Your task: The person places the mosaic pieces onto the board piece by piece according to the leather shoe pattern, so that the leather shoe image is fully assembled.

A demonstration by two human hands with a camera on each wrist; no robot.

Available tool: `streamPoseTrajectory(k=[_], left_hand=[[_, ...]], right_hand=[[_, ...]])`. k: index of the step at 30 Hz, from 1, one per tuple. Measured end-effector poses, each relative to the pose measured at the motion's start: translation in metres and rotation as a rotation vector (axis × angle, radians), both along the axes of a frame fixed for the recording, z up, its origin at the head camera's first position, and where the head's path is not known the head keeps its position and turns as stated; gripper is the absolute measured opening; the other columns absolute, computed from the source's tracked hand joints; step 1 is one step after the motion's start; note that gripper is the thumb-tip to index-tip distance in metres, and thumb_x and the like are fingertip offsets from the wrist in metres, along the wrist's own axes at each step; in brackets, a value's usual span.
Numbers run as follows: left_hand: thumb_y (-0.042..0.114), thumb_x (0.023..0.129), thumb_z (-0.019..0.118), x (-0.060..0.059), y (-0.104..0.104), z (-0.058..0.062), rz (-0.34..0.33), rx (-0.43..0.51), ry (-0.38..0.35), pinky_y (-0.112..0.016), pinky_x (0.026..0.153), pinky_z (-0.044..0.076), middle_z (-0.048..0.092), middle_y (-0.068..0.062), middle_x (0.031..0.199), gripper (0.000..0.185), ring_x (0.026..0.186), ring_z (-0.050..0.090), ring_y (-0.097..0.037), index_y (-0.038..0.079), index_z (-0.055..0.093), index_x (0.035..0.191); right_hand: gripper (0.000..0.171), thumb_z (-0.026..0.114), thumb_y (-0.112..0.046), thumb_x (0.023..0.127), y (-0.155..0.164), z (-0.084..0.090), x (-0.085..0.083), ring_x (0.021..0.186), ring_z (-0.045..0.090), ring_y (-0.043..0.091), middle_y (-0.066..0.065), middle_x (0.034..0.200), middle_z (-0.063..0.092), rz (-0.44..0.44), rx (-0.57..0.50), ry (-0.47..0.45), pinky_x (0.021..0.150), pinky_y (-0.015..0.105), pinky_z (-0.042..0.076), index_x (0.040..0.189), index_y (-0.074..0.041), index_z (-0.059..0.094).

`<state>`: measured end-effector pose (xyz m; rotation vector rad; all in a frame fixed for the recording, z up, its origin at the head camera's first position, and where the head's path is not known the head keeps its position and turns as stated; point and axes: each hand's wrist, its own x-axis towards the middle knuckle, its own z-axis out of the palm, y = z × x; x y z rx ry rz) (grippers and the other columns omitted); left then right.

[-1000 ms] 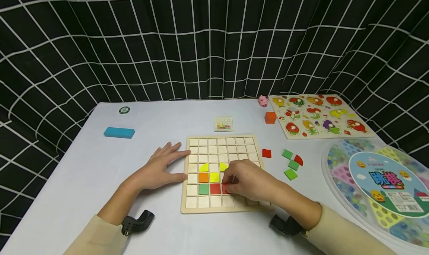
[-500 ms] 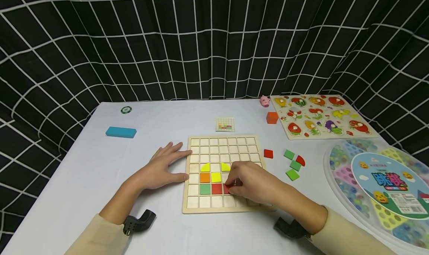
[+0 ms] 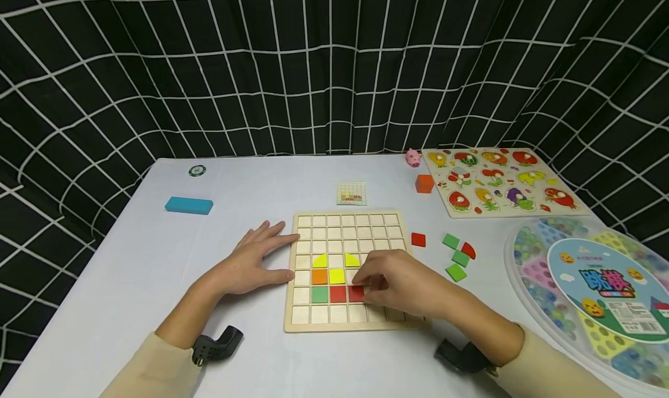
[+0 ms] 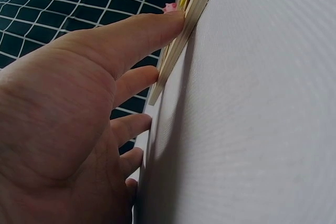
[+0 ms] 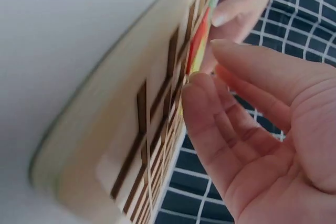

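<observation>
The right hand (image 3: 399, 282) covers several cells of the wooden grid board (image 3: 345, 226) and part of the second red square tile (image 3: 356, 293). The round clear plastic marble-game case (image 3: 528, 282) is cut off by the head view's right and lower edges. The print on the small pattern card (image 3: 351, 193) is too small to read.

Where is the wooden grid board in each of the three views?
Head: wooden grid board lies centre on the table, between both hands.
Left wrist: its edge runs along the top centre, touched by the left hand.
Right wrist: it fills the left and centre.
Shared landmark: the coloured tiles on it.
</observation>
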<state>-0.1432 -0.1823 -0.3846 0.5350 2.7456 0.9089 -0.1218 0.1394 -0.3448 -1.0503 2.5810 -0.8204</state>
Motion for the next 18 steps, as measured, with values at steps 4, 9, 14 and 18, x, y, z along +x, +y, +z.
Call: streamPoseTrajectory(k=[4,9,14,18], left_hand=[[0.041,0.087,0.078,-0.001,-0.001,0.000,-0.002,-0.009,-0.005,-0.064,0.128,0.005,0.031,-0.017,0.169,0.071,0.160,0.012,-0.043,0.021,0.054,0.151],[0.039,0.087,0.079,-0.002,-0.001,0.000,0.000,-0.006,-0.001,-0.064,0.128,0.005,0.031,-0.017,0.168,0.071,0.160,0.012,-0.043,0.020,0.055,0.151],[0.039,0.087,0.078,-0.003,-0.001,0.000,-0.006,-0.010,0.001,-0.064,0.128,0.005,0.031,-0.018,0.168,0.071,0.160,0.012,-0.043,0.020,0.055,0.151],[0.040,0.087,0.078,-0.003,-0.001,-0.001,-0.004,-0.005,-0.003,-0.064,0.128,0.004,0.031,-0.018,0.168,0.071,0.160,0.012,-0.043,0.020,0.055,0.151]], right_hand=[[0.021,0.083,-0.008,0.087,0.013,0.003,-0.003,0.086,0.062,0.007,-0.007,0.098,0.073,-0.021,-0.053,-0.013,0.076,0.024,0.058,0.106,-0.016,0.080],[0.022,0.082,-0.007,0.086,0.036,0.010,-0.006,0.086,0.063,0.007,-0.005,0.096,0.073,-0.072,-0.089,-0.025,0.076,0.026,0.059,0.106,-0.016,0.080],[0.023,0.083,-0.006,0.085,0.065,0.018,-0.010,0.085,0.062,0.005,-0.006,0.095,0.072,-0.113,-0.051,-0.017,0.074,0.026,0.059,0.106,-0.016,0.078],[0.025,0.084,-0.008,0.084,0.089,0.019,-0.014,0.085,0.062,0.006,-0.007,0.100,0.072,-0.177,0.045,-0.016,0.070,0.023,0.055,0.106,-0.017,0.078]])
